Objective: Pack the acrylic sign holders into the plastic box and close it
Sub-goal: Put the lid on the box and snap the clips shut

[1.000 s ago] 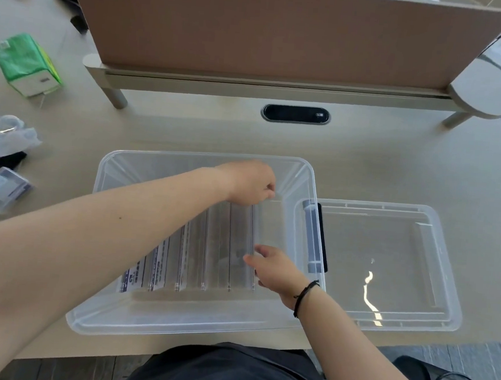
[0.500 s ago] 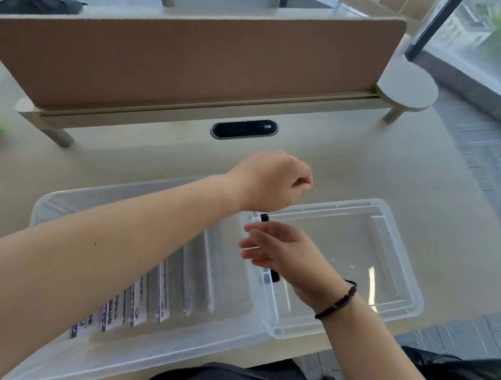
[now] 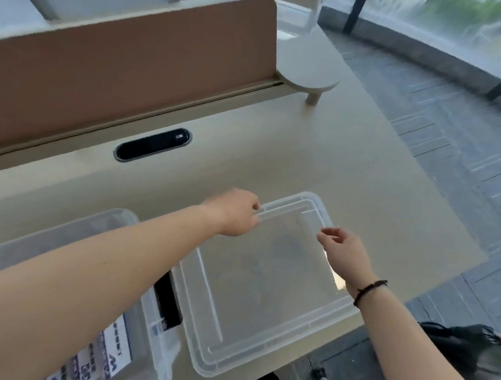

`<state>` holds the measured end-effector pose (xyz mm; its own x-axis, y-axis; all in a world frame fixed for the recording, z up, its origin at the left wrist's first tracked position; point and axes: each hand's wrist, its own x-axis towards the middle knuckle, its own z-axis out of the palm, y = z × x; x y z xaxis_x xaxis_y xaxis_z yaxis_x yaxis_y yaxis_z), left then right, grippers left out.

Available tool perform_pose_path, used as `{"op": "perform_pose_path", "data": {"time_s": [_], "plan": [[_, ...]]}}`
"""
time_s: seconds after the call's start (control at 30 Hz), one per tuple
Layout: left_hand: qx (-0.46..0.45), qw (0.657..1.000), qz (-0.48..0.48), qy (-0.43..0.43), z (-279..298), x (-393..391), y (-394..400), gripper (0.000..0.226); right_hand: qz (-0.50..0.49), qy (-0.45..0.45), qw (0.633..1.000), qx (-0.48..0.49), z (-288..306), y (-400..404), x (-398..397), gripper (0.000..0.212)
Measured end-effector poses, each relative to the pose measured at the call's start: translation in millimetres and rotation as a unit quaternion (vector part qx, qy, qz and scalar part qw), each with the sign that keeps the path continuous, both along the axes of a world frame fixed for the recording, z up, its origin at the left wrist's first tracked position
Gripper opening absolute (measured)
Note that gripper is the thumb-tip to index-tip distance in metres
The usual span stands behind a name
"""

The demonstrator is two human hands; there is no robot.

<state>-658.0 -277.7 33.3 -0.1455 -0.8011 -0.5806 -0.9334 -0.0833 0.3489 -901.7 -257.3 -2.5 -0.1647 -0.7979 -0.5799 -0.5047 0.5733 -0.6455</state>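
Observation:
The clear plastic lid (image 3: 266, 281) lies flat on the desk to the right of the clear plastic box (image 3: 60, 229). My left hand (image 3: 235, 212) reaches across and pinches the lid's far left corner. My right hand (image 3: 343, 254) closes its fingertips on the lid's far right rim. Acrylic sign holders (image 3: 101, 355) with printed labels lie inside the box at the lower left, mostly hidden by my left forearm. A black latch (image 3: 168, 300) sits on the box end that faces the lid.
A brown divider panel (image 3: 118, 68) runs along the back of the desk, with a black cable slot (image 3: 152, 144) in front of it. A small round shelf (image 3: 307, 74) stands at its right end. The desk edge is just right of the lid. A dark bag (image 3: 470, 351) lies on the floor.
Both hands left the sign holders in the box and moved right to the lid's far edge. The view swung right, so most of the box is out of frame.

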Motion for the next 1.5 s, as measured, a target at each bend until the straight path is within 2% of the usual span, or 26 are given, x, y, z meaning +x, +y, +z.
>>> {"op": "perform_pose_path", "data": {"time_s": [0.17, 0.33, 0.53, 0.63, 0.77, 0.87, 0.97, 1.07, 1.17, 1.27, 1.33, 1.43, 1.5], "plan": [[0.08, 0.997, 0.017, -0.007, -37.0, -38.4, -14.2, 0.047, 0.06, 0.117, 0.991, 0.037, -49.4, -32.0, -51.8, 0.037], [0.1, 0.995, 0.031, 0.002, -52.6, -66.3, -23.9, 0.049, 0.094, 0.154, 0.983, 0.041, -76.6, -53.0, -63.7, 0.039], [0.119, 0.989, 0.078, 0.026, -63.3, -89.5, -26.6, 0.054, 0.145, 0.204, 0.967, 0.051, -89.6, -62.3, -56.7, 0.012], [0.122, 0.989, 0.084, 0.025, -68.0, -97.5, -21.1, 0.056, 0.166, 0.22, 0.961, 0.034, -89.4, -63.4, -54.1, 0.011], [0.09, 0.986, 0.115, 0.079, -54.4, -108.3, -21.5, 0.054, 0.133, 0.15, 0.98, -0.002, -68.1, -68.4, -53.4, 0.014], [0.023, 0.977, 0.156, 0.144, -25.3, -120.5, -33.6, 0.048, 0.062, -0.011, 0.998, 0.001, -14.6, -81.0, -45.0, 0.016], [-0.049, 0.946, 0.241, 0.212, 13.2, -122.0, -45.4, 0.033, 0.059, -0.133, 0.989, 0.003, 60.2, -92.4, -32.1, 0.014], [-0.1, 0.896, 0.325, 0.285, 60.9, -109.3, -45.2, 0.041, 0.137, -0.215, 0.967, -0.018, 122.1, -94.9, -16.6, 0.012], [-0.123, 0.858, 0.372, 0.334, 109.9, -88.7, -32.3, 0.05, 0.187, -0.244, 0.95, -0.057, 166.1, -83.6, 10.8, 0.009], [-0.127, 0.815, 0.397, 0.403, 144.3, -61.4, -9.2, 0.05, 0.206, -0.221, 0.945, -0.127, 189.0, -59.6, 53.7, 0.027], [-0.115, 0.792, 0.414, 0.434, 159.1, -39.5, 9.2, 0.048, 0.211, -0.218, 0.937, -0.172, 195.2, -42.0, 84.2, 0.03], [-0.11, 0.767, 0.46, 0.434, 173.0, -0.8, 36.5, 0.031, 0.23, -0.223, 0.923, -0.212, 200.2, -15.7, 126.3, 0.026], [-0.104, 0.752, 0.495, 0.423, 177.7, 25.6, 53.9, 0.03, 0.251, -0.238, 0.916, -0.205, 197.6, 1.9, 153.6, 0.029]]}}
